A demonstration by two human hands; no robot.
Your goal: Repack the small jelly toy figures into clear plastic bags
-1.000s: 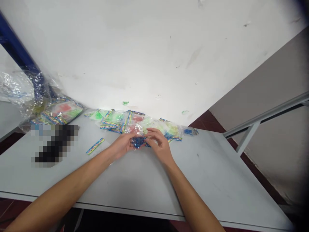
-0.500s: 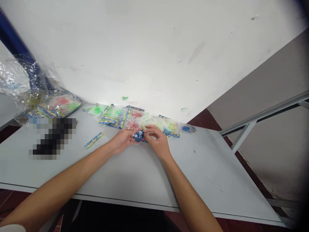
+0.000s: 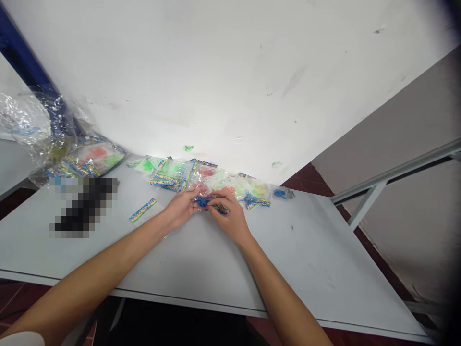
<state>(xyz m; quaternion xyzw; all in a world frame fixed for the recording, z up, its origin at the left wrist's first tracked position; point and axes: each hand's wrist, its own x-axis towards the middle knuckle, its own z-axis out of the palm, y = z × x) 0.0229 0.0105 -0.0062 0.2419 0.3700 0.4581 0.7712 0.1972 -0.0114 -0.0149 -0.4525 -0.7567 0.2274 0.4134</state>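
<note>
Between my hands is a small clear plastic packet (image 3: 200, 201) with something blue inside and a patterned strip along its edge. My left hand (image 3: 181, 208) grips its left side, fingers curled round it. My right hand (image 3: 230, 212) pinches the packet's right part between thumb and fingers, partly hiding the strip. Just behind my hands lie several similar packets (image 3: 176, 168) with green, red and yellowish contents, overlapping in a row. A flat clear packet with a colourful header strip (image 3: 142, 210) rests left of my left hand.
A white panel (image 3: 201, 86) rises behind the grey table (image 3: 201, 269). At the left back sit a large clear bag (image 3: 25, 120) and a bag of packets (image 3: 95, 156). A blurred-out dark object (image 3: 84, 206) lies on the left. One blue packet (image 3: 284, 193) lies at the right.
My right hand has shifted slightly left and down, nearer my left hand. The blue packet has turned, and its patterned strip now shows under my right fingers. The view has moved slightly.
</note>
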